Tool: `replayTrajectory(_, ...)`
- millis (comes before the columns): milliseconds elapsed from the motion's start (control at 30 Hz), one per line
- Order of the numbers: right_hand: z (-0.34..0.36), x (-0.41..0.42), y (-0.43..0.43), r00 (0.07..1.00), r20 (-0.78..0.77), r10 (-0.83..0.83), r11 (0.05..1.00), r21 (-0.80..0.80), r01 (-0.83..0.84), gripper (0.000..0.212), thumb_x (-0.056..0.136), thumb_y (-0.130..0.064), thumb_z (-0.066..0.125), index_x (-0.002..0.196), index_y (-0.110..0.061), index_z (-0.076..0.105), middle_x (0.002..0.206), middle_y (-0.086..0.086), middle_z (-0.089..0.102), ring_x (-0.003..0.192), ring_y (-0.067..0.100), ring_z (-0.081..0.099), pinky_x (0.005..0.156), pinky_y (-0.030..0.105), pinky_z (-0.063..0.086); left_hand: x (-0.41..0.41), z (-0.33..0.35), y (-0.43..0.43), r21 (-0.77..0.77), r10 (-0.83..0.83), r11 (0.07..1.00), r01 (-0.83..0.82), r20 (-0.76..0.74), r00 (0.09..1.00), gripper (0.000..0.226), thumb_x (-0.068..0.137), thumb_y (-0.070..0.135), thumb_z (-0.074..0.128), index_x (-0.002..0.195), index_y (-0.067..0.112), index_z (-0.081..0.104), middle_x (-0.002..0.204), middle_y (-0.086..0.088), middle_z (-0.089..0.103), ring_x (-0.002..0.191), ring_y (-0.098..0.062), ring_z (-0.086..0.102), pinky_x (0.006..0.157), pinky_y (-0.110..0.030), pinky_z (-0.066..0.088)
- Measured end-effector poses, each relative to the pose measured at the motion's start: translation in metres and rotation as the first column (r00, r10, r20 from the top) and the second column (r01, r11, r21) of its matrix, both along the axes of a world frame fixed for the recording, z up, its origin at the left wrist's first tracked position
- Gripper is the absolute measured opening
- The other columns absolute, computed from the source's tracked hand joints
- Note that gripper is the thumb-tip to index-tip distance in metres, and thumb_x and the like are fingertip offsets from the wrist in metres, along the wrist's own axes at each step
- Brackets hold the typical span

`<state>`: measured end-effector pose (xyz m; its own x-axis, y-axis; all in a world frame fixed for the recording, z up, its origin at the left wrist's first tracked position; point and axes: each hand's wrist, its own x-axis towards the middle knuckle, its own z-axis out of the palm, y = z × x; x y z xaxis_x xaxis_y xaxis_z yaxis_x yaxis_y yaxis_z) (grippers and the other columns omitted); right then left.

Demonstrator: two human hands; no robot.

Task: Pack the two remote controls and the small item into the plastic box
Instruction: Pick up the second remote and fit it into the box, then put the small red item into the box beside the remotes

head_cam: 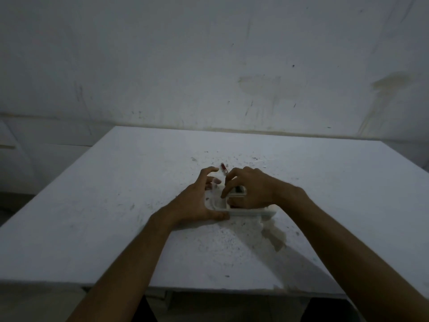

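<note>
- Right hand (249,190): palm down over the plastic box (250,213), fingers curled, fingertips (224,195) pressing down into its interior. It appears to be closed on a pale flat object, probably a remote control (236,194), with a dark patch showing beside it. Dim light; grip not fully resolved.
- Left hand (197,201): spread around the left end of the box, thumb along the near wall, fingers arched over the far corner. It grasps the box and steadies it; nothing else is held in it.
- Box: pale, shallow, lying flat on the table (116,205), near edge facing the person. Contents mostly hidden by the right hand; I cannot tell whether one or two remotes are inside.
- Small item: a thin red-and-white stick-like object (223,168) lies on the table just beyond the box, between the two sets of fingertips, apart from both hands. Judged to be the small item, still outside the box.
- Table: white, scuffed and speckled, a chipped patch to the right of the box. Stained wall (209,66) behind.
- Step in hand (judgement): seating a remote in the box while the other hand braces it.
- Next move (judgement): free the right hand, reach just past the far wall, pinch the thin item with fingertips, and lay it in the free space. The item is narrow and flat on the table, so a fine pinch is needed; the box should stay held.
</note>
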<state>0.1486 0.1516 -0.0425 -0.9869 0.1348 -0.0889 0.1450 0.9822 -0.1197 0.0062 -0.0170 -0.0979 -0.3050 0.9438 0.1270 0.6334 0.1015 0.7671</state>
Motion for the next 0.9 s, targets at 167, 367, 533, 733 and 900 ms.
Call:
replayTrajectory(167, 0.001, 0.005, 0.012, 0.983, -0.153, -0.106, 0.964, -0.258, 0.063, 0.027, 0.093, -0.038, 0.067, 0.12, -0.041, 0.071, 0.124, -0.016, 0.063, 0.105, 0.0, 0.059, 0.087, 0.02, 0.043, -0.002, 0.002, 0.001, -0.102, -0.036, 0.994, 0.029, -0.067, 0.997, 0.121, 0.058, 0.063, 0.09, 0.156, 0.036, 0.024, 0.155, 0.018, 0.034, 0.137, -0.007, 0.042, 0.111, -0.031, 0.039)
replayTrajectory(367, -0.016, 0.038, 0.059, 0.721, -0.506, -0.473, 0.839, -0.508, 0.194, 0.02, 0.097, -0.019, 0.065, 0.108, -0.03, 0.077, 0.099, -0.016, 0.077, 0.091, 0.001, 0.07, 0.076, 0.017, 0.051, -0.025, 0.018, 0.027, 0.111, 0.065, 0.991, -0.08, 0.137, 0.988, 0.056, 0.092, 0.063, 0.059, 0.138, 0.032, 0.055, 0.133, 0.009, 0.06, 0.117, 0.001, 0.059, 0.098, -0.028, 0.052)
replayTrajectory(533, -0.045, 0.038, 0.07, 0.722, -0.419, -0.551, 0.784, -0.557, 0.274, 0.021, 0.1, -0.022, 0.059, 0.11, -0.03, 0.076, 0.102, -0.015, 0.074, 0.093, 0.002, 0.067, 0.081, 0.021, 0.051, -0.063, 0.021, 0.094, -0.069, 0.038, 0.996, -0.053, -0.197, 0.98, 0.022, 0.098, 0.031, 0.065, 0.118, 0.029, 0.074, 0.123, 0.007, 0.063, 0.117, -0.012, 0.059, 0.098, -0.028, 0.047)
replayTrajectory(733, -0.053, 0.037, 0.076, 0.752, -0.325, -0.573, 0.703, -0.667, 0.248, 0.028, 0.104, -0.023, 0.049, 0.112, -0.032, 0.074, 0.105, -0.014, 0.073, 0.102, 0.004, 0.066, 0.091, 0.029, 0.051, -0.084, 0.032, 0.129, -0.231, -0.153, 0.969, 0.085, -0.293, 0.944, 0.026, 0.09, 0.025, 0.077, 0.116, 0.024, 0.079, 0.114, 0.008, 0.064, 0.1, 0.001, 0.057, 0.082, 0.001, 0.039)
replayTrajectory(900, -0.053, 0.037, 0.08, 0.76, -0.322, -0.564, 0.707, -0.664, 0.243, 0.021, 0.101, -0.031, 0.056, 0.111, -0.034, 0.075, 0.102, -0.015, 0.074, 0.098, 0.003, 0.066, 0.085, 0.027, 0.051, -0.084, 0.026, 0.125, -0.107, 0.018, 0.994, -0.037, -0.176, 0.984, 0.024, 0.088, 0.041, 0.077, 0.106, 0.025, 0.08, 0.104, 0.01, 0.075, 0.096, -0.001, 0.067, 0.087, -0.025, 0.054)
